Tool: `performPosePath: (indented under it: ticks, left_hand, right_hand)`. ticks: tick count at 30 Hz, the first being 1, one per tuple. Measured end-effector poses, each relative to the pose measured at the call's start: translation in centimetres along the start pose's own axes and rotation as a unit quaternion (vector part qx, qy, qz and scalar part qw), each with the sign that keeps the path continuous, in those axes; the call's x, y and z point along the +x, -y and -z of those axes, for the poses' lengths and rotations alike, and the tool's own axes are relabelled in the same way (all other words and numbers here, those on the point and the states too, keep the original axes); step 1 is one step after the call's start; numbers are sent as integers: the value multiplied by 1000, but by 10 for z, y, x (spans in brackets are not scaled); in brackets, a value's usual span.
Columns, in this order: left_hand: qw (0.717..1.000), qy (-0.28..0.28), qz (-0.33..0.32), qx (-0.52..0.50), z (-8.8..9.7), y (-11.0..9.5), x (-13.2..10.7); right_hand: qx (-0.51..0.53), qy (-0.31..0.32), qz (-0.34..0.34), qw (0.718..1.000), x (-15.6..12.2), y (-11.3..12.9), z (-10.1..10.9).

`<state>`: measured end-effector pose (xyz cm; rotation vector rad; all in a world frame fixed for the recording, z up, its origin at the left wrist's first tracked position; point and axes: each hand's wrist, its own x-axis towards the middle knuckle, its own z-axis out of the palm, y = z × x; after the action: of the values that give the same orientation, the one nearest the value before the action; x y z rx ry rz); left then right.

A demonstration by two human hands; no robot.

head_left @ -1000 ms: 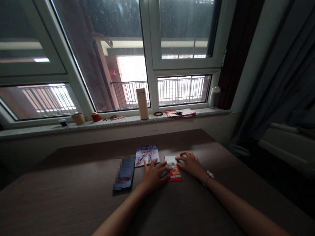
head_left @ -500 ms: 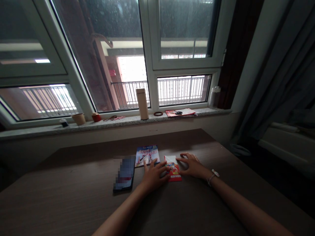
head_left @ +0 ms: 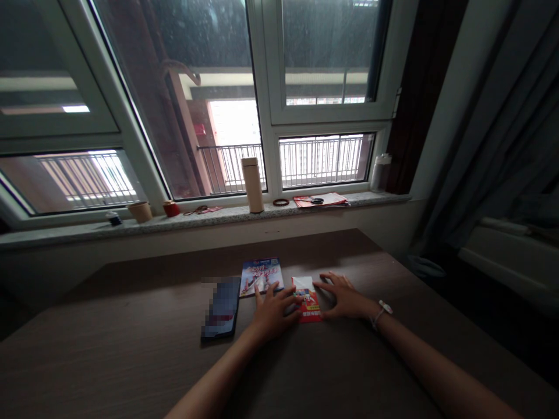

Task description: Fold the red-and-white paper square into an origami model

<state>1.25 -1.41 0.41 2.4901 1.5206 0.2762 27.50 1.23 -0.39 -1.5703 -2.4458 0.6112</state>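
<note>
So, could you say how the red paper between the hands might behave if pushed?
The red paper looks thin, so it's probably light and bendable. Lying flat on the smooth table, it would likely slide, not tip.

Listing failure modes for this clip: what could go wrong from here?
1. The left hand has fingers over the near edge of the blue booklet and the left edge of the red leaflet; a sideways move might disturb both.
2. The phone lies just left of that hand; a leftward sweep could bump it.
3. The leaflet looks thin and flat, so it may slide under fingertips.
</note>
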Motion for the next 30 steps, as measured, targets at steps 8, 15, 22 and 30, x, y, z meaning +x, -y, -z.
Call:
performPosePath:
  ticks: [8, 15, 22, 30]
  left_hand:
    - [1000, -8, -5, -14, -3, 2, 0]
    - [1000, -9, -6, -12, -2, 2, -1]
    - [1000, -1, -1, -11, -2, 2, -1]
    - [1000, -5, 0, -17, 0, 1, -2]
  right_hand:
    - [0, 4, 8, 1000, -3, 1, 2]
    - [1, -22, 18, 1000, -5, 0, -2]
    - [36, -100, 37, 994, -5, -2, -7]
    - [52, -117, 34, 991, -3, -1, -7]
